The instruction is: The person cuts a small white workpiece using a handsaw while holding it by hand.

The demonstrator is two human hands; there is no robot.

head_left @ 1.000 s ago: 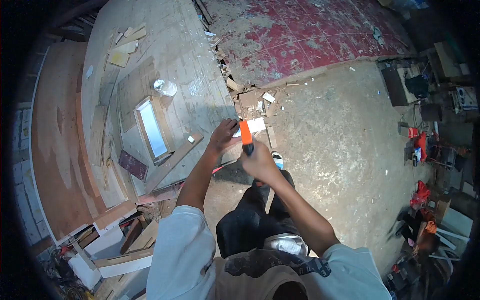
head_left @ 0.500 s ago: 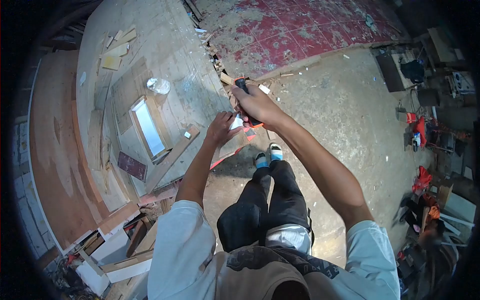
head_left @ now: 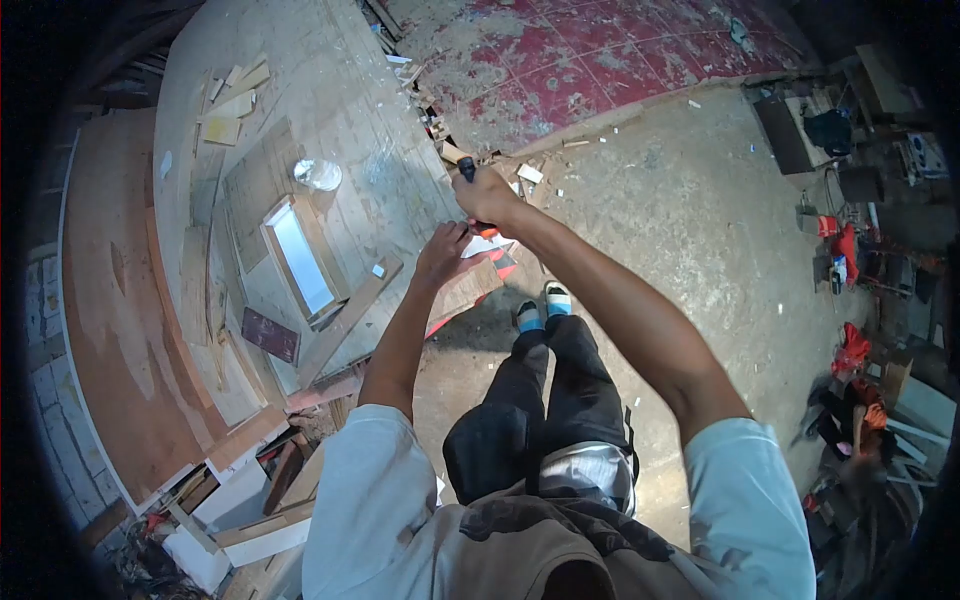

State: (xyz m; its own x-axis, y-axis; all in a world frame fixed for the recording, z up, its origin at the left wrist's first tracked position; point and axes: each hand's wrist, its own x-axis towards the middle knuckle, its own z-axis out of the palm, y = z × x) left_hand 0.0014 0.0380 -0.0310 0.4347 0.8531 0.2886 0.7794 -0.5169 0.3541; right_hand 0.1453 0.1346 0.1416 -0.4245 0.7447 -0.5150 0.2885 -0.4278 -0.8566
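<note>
My right hand [head_left: 488,195] is closed round a black-and-orange tool [head_left: 467,170] at the corner of the work table. Its black end sticks out above my fist and an orange part shows below; its kind is hidden by my grip. My left hand [head_left: 442,256] rests on the table's edge, with its fingers bent over a small white piece [head_left: 478,246]. The tool's lower end is against or just over that piece; I cannot tell which. A red-and-dark patch [head_left: 503,262] shows at the table corner, right of the white piece.
On the table [head_left: 375,120] stand a clear container [head_left: 317,174], a wooden frame with a white panel [head_left: 302,262], a wood strip [head_left: 350,318] and a dark red rectangular piece [head_left: 270,335]. Wood scraps [head_left: 222,130] lie farther back. Offcuts [head_left: 530,174] litter the concrete floor. Tools and clutter line the right side.
My right hand has shifted slightly left, and the tool has turned so less of its body shows. My left hand stays at the white piece. The view has shifted slightly.
</note>
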